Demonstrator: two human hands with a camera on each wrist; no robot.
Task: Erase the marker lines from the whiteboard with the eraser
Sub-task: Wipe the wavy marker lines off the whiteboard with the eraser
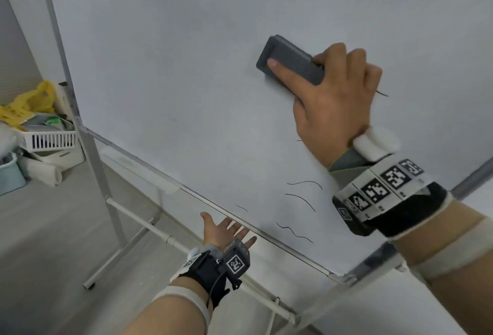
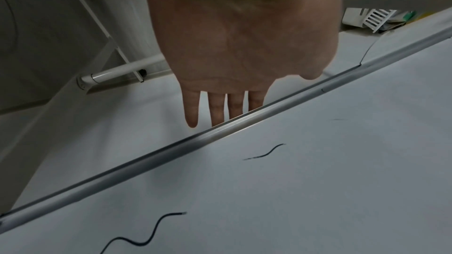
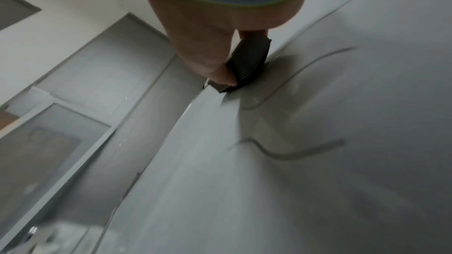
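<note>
Pale grey floor [image 1: 53,228] and a heap of clutter, with a white slatted basket [image 1: 50,141] and a yellow bag [image 1: 32,102], lie past the left edge of the whiteboard [image 1: 186,67], which stands on a white metal stand [image 1: 138,220]. Most of the board face is bare, with wide open room above and to the left of the eraser [image 1: 290,60]. Thin black marker lines [image 1: 301,201] sit low near the bottom edge toward the right corner, and a short stroke shows beside the right hand [image 1: 336,99]. No readable writing appears; the wrist bands carry only black-and-white square code tags. The right hand's grip is closed round the dark grey eraser, thumb along its near side, fingers over the far side, pad against the board. The left hand [image 1: 222,230] is flat with straight fingers, holding nothing, its fingertips passing behind the bottom frame rail [image 2: 244,123].
</note>
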